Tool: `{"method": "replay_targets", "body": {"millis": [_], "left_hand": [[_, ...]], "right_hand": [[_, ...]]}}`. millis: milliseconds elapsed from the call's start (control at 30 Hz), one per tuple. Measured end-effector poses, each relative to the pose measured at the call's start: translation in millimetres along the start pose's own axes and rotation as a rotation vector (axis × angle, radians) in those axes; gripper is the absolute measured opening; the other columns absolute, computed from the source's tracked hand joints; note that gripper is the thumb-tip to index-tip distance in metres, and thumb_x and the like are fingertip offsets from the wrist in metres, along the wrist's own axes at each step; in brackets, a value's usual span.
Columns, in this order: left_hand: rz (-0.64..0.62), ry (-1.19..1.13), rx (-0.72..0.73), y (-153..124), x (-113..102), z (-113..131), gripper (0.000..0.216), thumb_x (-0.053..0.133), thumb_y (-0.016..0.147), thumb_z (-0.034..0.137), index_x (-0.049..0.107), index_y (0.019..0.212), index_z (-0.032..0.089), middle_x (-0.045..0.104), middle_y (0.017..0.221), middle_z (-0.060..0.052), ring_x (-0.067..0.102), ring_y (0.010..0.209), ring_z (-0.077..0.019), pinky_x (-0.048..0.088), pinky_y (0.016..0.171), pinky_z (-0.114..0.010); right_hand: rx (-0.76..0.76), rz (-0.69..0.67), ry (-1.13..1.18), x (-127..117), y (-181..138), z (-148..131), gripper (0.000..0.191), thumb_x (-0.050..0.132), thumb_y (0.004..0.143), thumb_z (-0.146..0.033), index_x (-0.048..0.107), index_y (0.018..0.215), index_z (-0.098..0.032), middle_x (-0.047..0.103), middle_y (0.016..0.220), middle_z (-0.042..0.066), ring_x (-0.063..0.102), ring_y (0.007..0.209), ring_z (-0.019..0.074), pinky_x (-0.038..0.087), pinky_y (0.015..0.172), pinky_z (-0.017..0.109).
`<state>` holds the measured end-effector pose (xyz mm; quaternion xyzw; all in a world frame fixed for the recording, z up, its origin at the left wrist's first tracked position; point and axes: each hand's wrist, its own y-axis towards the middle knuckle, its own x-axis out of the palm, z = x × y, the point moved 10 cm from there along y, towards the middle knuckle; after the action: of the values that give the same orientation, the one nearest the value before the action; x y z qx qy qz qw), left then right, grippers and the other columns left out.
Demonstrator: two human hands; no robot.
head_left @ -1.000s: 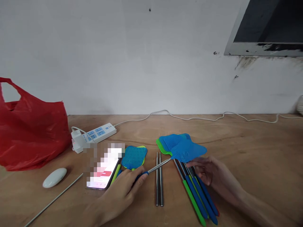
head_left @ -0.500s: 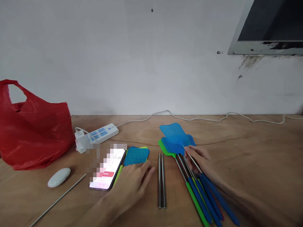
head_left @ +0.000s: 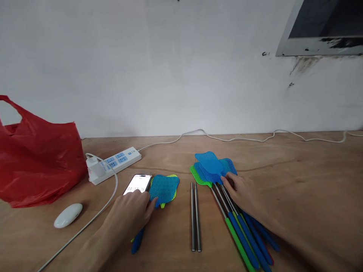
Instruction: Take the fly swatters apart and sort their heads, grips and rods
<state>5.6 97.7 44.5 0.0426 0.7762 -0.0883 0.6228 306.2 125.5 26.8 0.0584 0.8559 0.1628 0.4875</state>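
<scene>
My right hand [head_left: 243, 192] lies with its fingers stretched out on a pile of fly swatters [head_left: 212, 169], blue and green mesh heads at the top, blue and green handles [head_left: 244, 241] running toward me. My left hand [head_left: 129, 215] rests flat over a lit phone [head_left: 138, 183], its fingertips touching the edge of a blue swatter head [head_left: 164, 187] stacked on a yellow-green one. A blue handle [head_left: 137, 241] pokes out under that hand. Two bare metal rods [head_left: 195, 217] lie side by side between the hands.
A red plastic bag [head_left: 36, 158] stands at the left. A white power strip [head_left: 113, 163] with a plugged charger lies behind the phone; its cable runs along the wall. A white mouse-shaped object [head_left: 68, 215] sits at front left on the wooden table [head_left: 297, 181].
The blue swatter that both hands held has gone onto the right pile, where my right hand pressed it down. My left hand let go and slid left onto the phone.
</scene>
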Motion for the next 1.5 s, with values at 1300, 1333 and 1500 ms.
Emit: {"method": "replay_targets", "body": {"millis": [1300,1333,1500], "left_hand": [[-0.195,-0.470,0.186,-44.3,32.3,40.3,0.009,0.056,0.085,0.030,0.053,0.080,0.023,0.065,0.078,0.000,0.059,0.071,-0.0214,0.032,0.059,-0.029],[-0.218,-0.490,0.178,-46.4,34.6,41.6,0.009,0.057,0.084,0.031,0.053,0.081,0.023,0.065,0.079,0.000,0.059,0.072,-0.0212,0.033,0.060,-0.029],[-0.243,-0.521,0.184,-46.9,36.5,47.1,0.005,0.057,0.081,0.027,0.054,0.081,0.024,0.066,0.078,0.001,0.059,0.072,-0.0206,0.034,0.060,-0.029]], "right_hand": [[-0.526,-0.297,-0.060,17.6,-39.5,-104.6,0.013,0.049,0.094,-0.018,0.061,0.096,-0.021,0.067,0.090,0.002,0.061,0.079,0.0192,0.036,0.066,0.030],[-0.529,-0.319,-0.083,22.1,-40.1,-108.0,0.012,0.049,0.094,-0.018,0.061,0.095,-0.021,0.067,0.090,0.003,0.062,0.080,0.0199,0.035,0.065,0.030],[-0.522,-0.391,-0.144,35.8,-37.7,-116.1,0.011,0.051,0.093,-0.020,0.060,0.088,-0.020,0.068,0.088,0.002,0.062,0.079,0.0195,0.030,0.061,0.030]]}}
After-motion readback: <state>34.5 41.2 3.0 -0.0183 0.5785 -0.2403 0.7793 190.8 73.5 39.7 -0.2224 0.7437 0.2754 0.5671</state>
